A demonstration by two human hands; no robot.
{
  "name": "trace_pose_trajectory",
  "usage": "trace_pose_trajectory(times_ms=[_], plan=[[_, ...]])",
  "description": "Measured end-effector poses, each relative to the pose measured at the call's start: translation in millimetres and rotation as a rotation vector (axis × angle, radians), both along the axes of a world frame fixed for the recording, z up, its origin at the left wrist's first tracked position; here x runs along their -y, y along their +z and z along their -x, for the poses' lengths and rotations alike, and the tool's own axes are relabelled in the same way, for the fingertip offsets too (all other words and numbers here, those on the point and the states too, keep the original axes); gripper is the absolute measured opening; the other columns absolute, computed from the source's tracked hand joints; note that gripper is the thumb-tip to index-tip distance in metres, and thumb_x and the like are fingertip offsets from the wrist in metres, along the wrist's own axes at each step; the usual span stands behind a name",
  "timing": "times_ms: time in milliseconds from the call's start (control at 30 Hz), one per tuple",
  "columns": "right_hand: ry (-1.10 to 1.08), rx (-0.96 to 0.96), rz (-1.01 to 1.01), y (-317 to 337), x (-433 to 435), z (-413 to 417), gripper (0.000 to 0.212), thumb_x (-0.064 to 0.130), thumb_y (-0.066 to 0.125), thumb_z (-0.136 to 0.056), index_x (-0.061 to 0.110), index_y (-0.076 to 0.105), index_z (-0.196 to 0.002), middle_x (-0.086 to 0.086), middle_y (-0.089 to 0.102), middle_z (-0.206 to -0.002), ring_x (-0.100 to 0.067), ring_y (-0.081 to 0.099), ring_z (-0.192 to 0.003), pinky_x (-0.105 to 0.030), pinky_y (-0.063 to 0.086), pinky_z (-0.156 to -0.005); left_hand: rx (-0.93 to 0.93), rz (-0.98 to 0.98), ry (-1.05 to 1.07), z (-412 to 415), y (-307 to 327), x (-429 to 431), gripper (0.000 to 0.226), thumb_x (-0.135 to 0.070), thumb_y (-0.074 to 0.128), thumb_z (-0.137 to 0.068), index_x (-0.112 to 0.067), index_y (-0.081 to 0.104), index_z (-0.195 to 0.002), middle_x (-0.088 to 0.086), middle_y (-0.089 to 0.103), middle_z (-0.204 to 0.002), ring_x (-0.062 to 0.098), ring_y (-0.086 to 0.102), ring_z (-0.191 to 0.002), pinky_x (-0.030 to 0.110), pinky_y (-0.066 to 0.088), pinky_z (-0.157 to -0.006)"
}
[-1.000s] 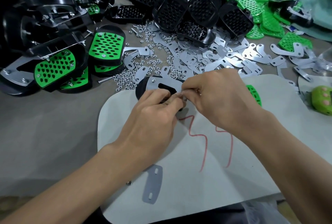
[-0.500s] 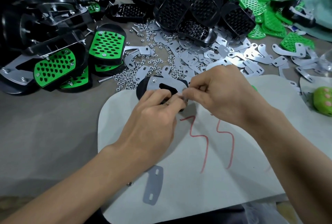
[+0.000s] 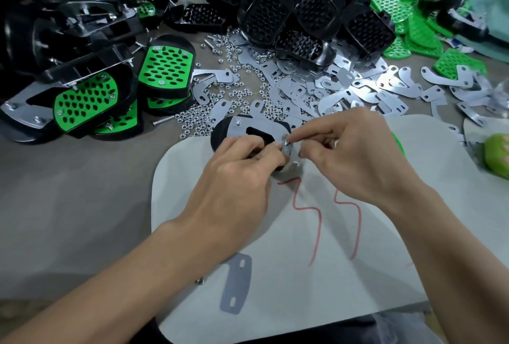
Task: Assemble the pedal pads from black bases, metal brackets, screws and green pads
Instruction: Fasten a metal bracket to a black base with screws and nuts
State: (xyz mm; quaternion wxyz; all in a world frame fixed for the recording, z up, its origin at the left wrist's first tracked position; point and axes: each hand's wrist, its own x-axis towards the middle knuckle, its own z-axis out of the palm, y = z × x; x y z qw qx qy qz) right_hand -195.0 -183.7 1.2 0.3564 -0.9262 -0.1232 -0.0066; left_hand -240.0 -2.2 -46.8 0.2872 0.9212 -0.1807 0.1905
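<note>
At the centre of the frame, on the upper edge of a white sheet [image 3: 303, 302] marked with red squiggles, the left hand [image 3: 237, 181] grips a black base [image 3: 219, 134] with a metal bracket [image 3: 270, 124] laid on top, fingers curled round its near edge. The right hand [image 3: 352, 156] pinches a small nut [image 3: 286, 143] at the bracket's right end (its thumb is mostly hidden). Finished green-faced pedals [image 3: 165, 68] lie at left, a heap of black bases [image 3: 275, 13] upper centre, green pads [image 3: 399, 2] upper right, loose brackets [image 3: 344, 87] and nuts [image 3: 192, 120] between.
</note>
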Motion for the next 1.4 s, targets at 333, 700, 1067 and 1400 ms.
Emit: trace_pose_trajectory(times_ms=[333, 700, 1067, 1400], plan=[[-0.057, -0.051, 0.073, -6, 8, 5, 0.016, 0.021, 0.081, -0.070, 0.035, 0.076, -0.076, 0.021, 0.063, -0.059, -0.001, 0.056, -0.051, -0.008, 0.044, -0.043, 0.034, -0.001, -0.020, -1, -1, 1, 0.037, -0.005, 0.045, -0.085, -0.005, 0.076, -0.105, 0.013, 0.067, -0.093, 0.027, 0.054, -0.086, 0.036, 0.047, -0.080], [-0.072, 0.044, 0.002, -10, 1, -1, 0.008, 0.017, 0.078, -0.076, 0.024, 0.077, -0.073, 0.020, 0.063, -0.058, -0.003, 0.057, -0.053, -0.013, 0.045, -0.046, 0.074, -0.032, -0.026, 0, 2, 3, 0.035, -0.002, 0.044, -0.084, 0.001, 0.075, -0.100, 0.016, 0.067, -0.081, 0.022, 0.047, -0.091, 0.035, 0.044, -0.082], [-0.007, -0.008, -0.026, -2, -10, -13, 0.013, 0.011, 0.082, -0.076, 0.024, 0.080, -0.073, 0.016, 0.070, -0.063, 0.003, 0.062, -0.058, -0.007, 0.046, -0.059, 0.025, -0.037, -0.007, 2, 3, 2, 0.031, 0.003, 0.048, -0.084, -0.002, 0.075, -0.098, 0.013, 0.065, -0.084, 0.021, 0.048, -0.091, 0.031, 0.043, -0.084], [-0.022, 0.016, 0.049, -1, -9, -16, 0.011, 0.029, 0.086, -0.072, 0.027, 0.077, -0.068, 0.010, 0.066, -0.055, -0.004, 0.061, -0.054, -0.015, 0.048, -0.052, 0.053, -0.046, -0.020, 1, 3, 2, 0.034, 0.000, 0.043, -0.083, 0.000, 0.075, -0.095, 0.014, 0.064, -0.077, 0.021, 0.045, -0.088, 0.033, 0.043, -0.081]])
